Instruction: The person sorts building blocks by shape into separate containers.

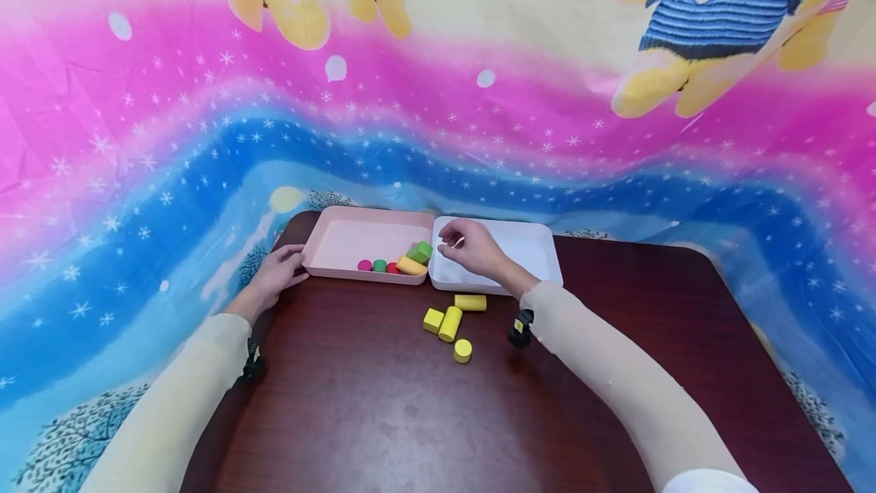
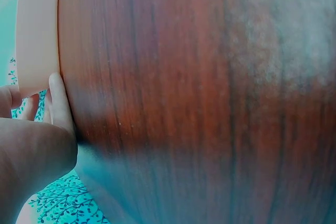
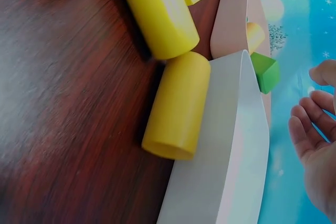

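My left hand [image 1: 272, 276] is at the left end of the pink tray [image 1: 342, 273], its fingertips touching the wall around the near corner. From the left wrist, the fairly straight fingers [image 2: 62, 103] show against the tray's end. My right hand [image 1: 472, 248] hovers over the white tray [image 1: 541, 265], fingers loosely bent, thumb apart, nothing between them. In front of that tray lie yellow blocks: a cylinder [image 1: 470, 303] by its wall, a second cylinder [image 1: 449, 324], a cube [image 1: 433, 320] and a short cylinder [image 1: 462, 351].
Inside the pink tray, at its near right, are a green block [image 1: 420, 252], an orange-yellow block [image 1: 411, 265], and small red, green [image 1: 379, 265] and magenta pieces. The trays stand side by side near the back edge of the dark wood table [image 1: 383, 402]. A patterned curtain [image 1: 438, 135] hangs behind.
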{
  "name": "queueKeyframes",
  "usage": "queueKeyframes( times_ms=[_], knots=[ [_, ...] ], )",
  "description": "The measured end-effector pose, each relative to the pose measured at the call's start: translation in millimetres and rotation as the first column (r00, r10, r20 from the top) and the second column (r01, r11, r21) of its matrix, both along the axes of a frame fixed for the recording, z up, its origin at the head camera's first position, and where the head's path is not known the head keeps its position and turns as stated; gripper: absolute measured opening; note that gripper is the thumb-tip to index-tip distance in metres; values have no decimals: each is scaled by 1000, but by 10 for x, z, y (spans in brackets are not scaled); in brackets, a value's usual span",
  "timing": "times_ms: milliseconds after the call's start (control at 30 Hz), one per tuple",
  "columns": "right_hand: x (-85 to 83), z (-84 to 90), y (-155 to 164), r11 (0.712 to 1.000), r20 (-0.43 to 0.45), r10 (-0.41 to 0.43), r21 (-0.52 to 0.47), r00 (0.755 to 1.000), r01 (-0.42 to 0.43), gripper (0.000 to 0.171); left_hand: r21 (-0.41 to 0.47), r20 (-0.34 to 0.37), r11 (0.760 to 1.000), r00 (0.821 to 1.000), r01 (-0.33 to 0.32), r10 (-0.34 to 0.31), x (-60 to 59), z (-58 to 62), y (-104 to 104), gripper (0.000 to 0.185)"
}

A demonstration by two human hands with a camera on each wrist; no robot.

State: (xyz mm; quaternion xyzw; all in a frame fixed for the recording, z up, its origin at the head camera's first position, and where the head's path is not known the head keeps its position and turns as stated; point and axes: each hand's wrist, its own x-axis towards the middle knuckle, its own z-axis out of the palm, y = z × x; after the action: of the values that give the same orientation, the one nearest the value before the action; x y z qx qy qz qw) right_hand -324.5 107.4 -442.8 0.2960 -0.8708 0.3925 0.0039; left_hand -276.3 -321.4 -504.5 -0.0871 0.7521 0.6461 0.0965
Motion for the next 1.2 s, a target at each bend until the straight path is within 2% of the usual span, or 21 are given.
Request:
queueKeyframes(
  times_ms=[233, 567, 767, 1200],
  knots=[
    [85, -11, 185, 1000, -16, 6, 7, 1000, -6, 28, -12, -2, 1000, 1000, -4, 4, 15, -1, 8, 57],
    [296, 98, 517, 998, -61, 46, 43, 997, -44, 24, -2, 0, 1000, 1000, -11, 11, -1, -19, 3, 57],
    [427, 83, 685, 998, -81, 51, 43, 995, -47, 24, -5, -2, 1000, 1000, -6, 6, 17, 3, 6, 57],
    [637, 38, 959, 1000, -75, 0, -1, 997, 0, 25, -18, 1, 1000, 1000, -14, 14, 19, -9, 3, 56]
  ],
)
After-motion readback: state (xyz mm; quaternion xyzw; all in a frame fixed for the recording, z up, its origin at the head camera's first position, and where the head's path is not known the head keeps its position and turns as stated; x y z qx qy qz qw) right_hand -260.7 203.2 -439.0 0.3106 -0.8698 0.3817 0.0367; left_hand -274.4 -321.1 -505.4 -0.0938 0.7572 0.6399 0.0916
